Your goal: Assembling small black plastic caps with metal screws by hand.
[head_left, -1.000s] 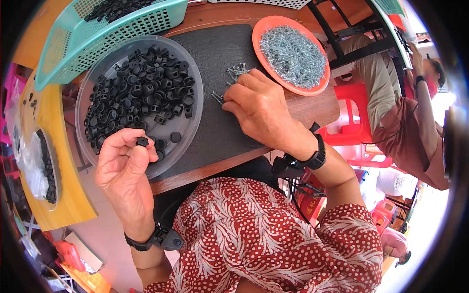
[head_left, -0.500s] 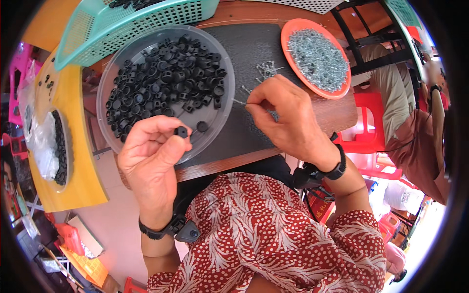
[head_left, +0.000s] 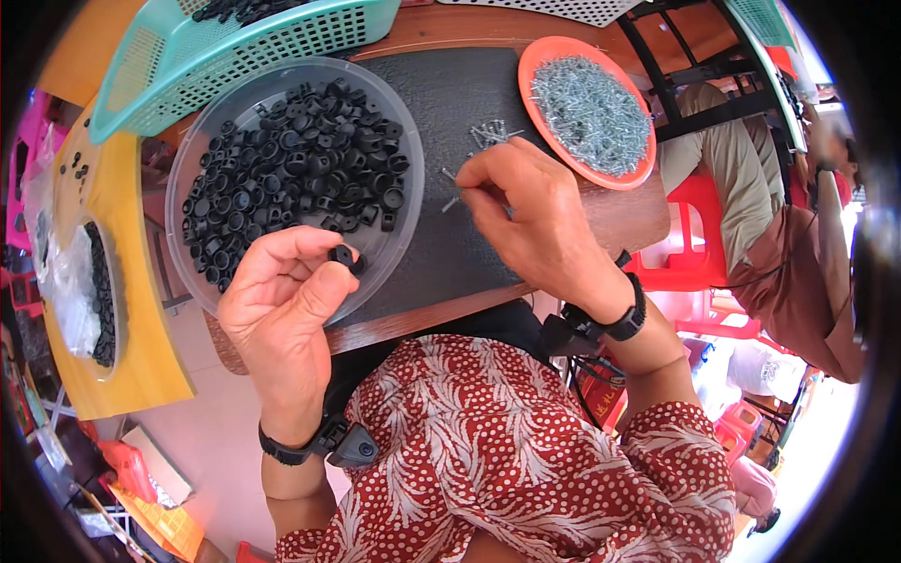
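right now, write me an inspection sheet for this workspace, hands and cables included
Surface: black mat on brown table
Parts: black parts in clear tub; screws on orange plate
Clutter: loose screws on the mat
Hands: left hand pinches one black part; right hand beside the loose screws, grip unclear
Cables: thin dark cables near the right forearm
Surroundings: green basket beyond the tub; red stool and another person to the right

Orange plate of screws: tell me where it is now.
In the head view, the orange plate sits upper right of centre, at the right edge of the black mat, just beyond the right hand.
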`<state>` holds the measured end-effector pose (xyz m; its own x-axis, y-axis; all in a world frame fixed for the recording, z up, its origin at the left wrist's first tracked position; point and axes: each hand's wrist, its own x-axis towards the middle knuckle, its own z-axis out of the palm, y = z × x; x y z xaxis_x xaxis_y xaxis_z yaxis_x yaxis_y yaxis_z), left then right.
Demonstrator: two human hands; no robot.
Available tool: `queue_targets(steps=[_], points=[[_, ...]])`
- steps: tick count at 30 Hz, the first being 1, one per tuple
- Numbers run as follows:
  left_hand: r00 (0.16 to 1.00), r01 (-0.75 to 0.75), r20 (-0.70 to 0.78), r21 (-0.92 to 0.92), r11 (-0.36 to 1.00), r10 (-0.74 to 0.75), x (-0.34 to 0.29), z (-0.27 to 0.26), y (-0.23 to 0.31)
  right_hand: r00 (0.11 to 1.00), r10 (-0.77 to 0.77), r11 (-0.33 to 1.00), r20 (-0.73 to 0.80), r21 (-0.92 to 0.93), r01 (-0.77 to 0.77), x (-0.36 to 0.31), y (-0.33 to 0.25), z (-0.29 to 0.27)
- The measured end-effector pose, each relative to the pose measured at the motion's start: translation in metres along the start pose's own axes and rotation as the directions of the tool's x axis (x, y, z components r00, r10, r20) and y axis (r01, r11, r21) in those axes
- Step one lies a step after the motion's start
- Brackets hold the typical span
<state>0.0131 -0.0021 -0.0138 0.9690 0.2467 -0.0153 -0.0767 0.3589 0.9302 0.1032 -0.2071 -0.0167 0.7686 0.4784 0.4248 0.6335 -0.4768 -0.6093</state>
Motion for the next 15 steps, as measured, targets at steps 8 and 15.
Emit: queue_targets(steps=[8,15], points=[[1.0,0.005,-0.025,0.086,0.996,-0.003,-0.001,0.002,-0.001,0.993,-0.092,0.939,0.073,-0.325,0.111,-0.01,0.022,0.0],[1.0,-0.002,-0.021,0.085,0.996,0.004,0.0,0.003,-0.001,0.98,-0.152,0.896,0.131,-0.4,0.193,-0.011,0.022,-0.006]])
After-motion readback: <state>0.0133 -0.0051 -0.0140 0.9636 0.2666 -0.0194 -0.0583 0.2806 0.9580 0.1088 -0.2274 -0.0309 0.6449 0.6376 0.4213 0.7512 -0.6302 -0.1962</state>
